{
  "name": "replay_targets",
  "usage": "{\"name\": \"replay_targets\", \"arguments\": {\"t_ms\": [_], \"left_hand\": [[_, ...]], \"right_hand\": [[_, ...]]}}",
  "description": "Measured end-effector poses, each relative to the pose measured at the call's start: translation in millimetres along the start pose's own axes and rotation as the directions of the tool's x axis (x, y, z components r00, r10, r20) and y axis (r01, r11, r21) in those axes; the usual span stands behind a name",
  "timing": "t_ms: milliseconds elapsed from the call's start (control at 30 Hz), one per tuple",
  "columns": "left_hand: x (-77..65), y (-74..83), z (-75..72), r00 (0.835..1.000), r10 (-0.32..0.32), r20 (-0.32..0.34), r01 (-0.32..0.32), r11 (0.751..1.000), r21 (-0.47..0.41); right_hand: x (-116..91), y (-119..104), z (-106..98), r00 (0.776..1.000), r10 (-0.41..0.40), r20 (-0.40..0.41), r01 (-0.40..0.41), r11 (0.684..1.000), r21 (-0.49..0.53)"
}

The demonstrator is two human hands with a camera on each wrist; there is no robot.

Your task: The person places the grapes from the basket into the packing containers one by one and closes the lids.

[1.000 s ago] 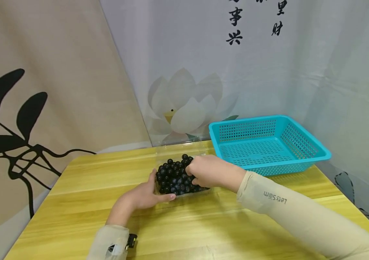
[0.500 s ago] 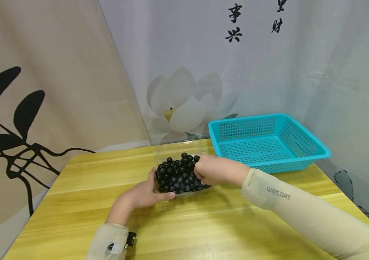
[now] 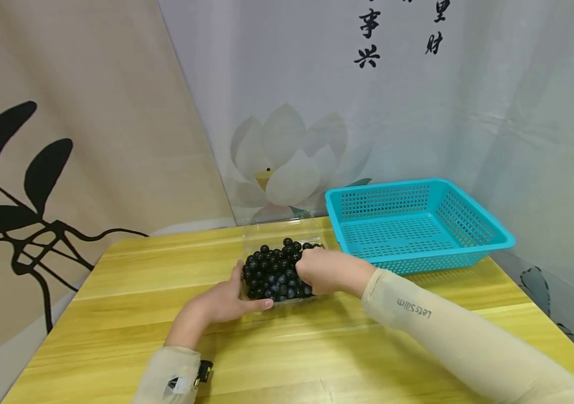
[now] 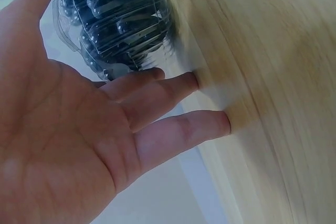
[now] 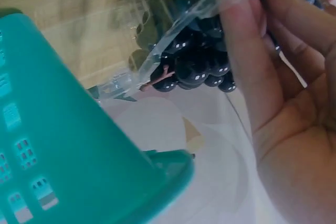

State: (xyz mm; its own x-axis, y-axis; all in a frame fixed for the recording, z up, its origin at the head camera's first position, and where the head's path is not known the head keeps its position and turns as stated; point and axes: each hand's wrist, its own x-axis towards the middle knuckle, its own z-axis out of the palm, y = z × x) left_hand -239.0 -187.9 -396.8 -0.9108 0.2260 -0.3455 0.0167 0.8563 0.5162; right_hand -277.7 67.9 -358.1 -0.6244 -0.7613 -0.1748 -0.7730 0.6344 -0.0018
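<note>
Dark round grapes [image 3: 274, 272] fill a clear plastic box [image 3: 292, 300], whose transparent lid [image 3: 280, 230] stands open at the back. My left hand [image 3: 223, 303] steadies the box at its near left corner, the thumb along the front. In the left wrist view its other fingers [image 4: 181, 129] reach out straight and spread, tips at the tabletop. My right hand [image 3: 327, 272] is curled over the right end of the box. In the right wrist view its thumb and a finger close together among the grapes, tips partly behind the clear rim; what they pinch is mostly hidden. A brown stem [image 5: 157, 78] shows.
A turquoise perforated basket [image 3: 398, 261] stands behind and right of the box, close to my right forearm. The wooden table [image 3: 155, 261] ends against a printed curtain [image 3: 398, 123] at the back.
My right hand shifted right along the grapes, then came back slightly left and lower at the box's right end. The left hand and the basket keep their places.
</note>
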Motion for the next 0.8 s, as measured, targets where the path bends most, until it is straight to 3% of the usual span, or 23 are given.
{"name": "replay_targets", "arguments": {"t_ms": [267,800], "left_hand": [[-0.8,0.9,-1.1,1.0,0.006,-0.011,-0.006,1.0,0.006],[-1.2,0.8,-0.3,1.0,-0.005,0.002,0.005,1.0,0.003]], "right_hand": [[-1,-12,5,0.999,0.012,-0.051,-0.021,0.985,-0.172],[-5,-16,3,0.995,0.073,-0.066,-0.082,0.985,-0.149]]}}
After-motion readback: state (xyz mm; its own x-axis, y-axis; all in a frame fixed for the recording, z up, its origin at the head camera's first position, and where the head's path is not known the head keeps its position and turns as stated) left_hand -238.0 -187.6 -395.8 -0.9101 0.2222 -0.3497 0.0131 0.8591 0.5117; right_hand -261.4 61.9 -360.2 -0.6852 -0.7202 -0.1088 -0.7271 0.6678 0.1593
